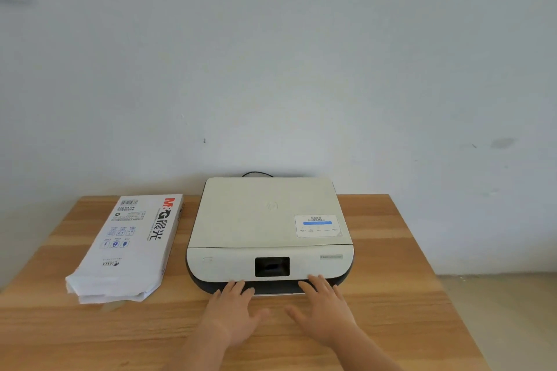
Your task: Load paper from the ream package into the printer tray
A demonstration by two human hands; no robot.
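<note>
Paper sits inside the ream package [126, 245], which lies flat on the wooden table [391, 250] at about nine o'clock from the printer [269, 235], just beside it, with its torn, open end toward the person. Both hands reach for the printer's dark lower front edge, where the tray [272, 288] sits at six o'clock of the machine. Fingers of the left hand [233, 315] are straight and spread, tips touching that dark edge, gripping nothing. Fingers of the right hand [324, 309] lie likewise straight and spread, tips resting on the front lip at the five o'clock corner, thumb out toward the left hand. A black screen [272, 266] sits above the tray, between the two hands. At twelve o'clock, a black cable [256, 174] loops behind the printer against the white wall [271, 69].
</note>
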